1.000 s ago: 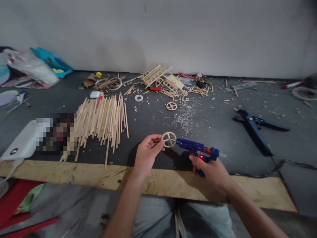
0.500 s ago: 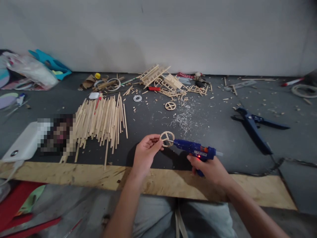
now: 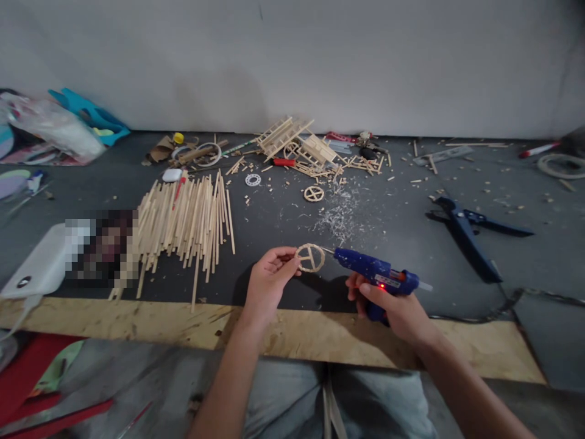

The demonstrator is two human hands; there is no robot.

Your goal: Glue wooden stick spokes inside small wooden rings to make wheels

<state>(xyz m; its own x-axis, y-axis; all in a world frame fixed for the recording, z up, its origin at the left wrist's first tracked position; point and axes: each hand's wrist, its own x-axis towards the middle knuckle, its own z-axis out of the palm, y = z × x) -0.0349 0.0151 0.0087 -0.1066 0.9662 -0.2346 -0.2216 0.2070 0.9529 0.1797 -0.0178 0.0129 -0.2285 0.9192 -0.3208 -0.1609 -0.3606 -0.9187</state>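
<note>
Between thumb and fingers, my left hand [image 3: 272, 280] pinches the left rim of a small wooden spoked wheel [image 3: 310, 258]. My right hand [image 3: 393, 305] is wrapped round the handle of a blue glue gun [image 3: 363, 263] with a lit red light. Its metal nozzle points left, just past the wheel's upper right rim; whether it touches is too small to tell. Another wooden wheel [image 3: 314, 194] lies flat on the dark table beyond. To the left is a pile of thin wooden sticks [image 3: 183, 219].
Wooden models [image 3: 286, 137] and offcuts lie near the wall. Blue cutters [image 3: 470, 238] rest at the right, a cable [image 3: 484, 318] near the front edge. A white power bank [image 3: 39, 259] lies at the left. A white ring [image 3: 253, 180] sits mid-table.
My right hand and the glue gun have moved right, drawing the nozzle from inside the wheel to its upper right rim. My left hand has stayed almost in place.
</note>
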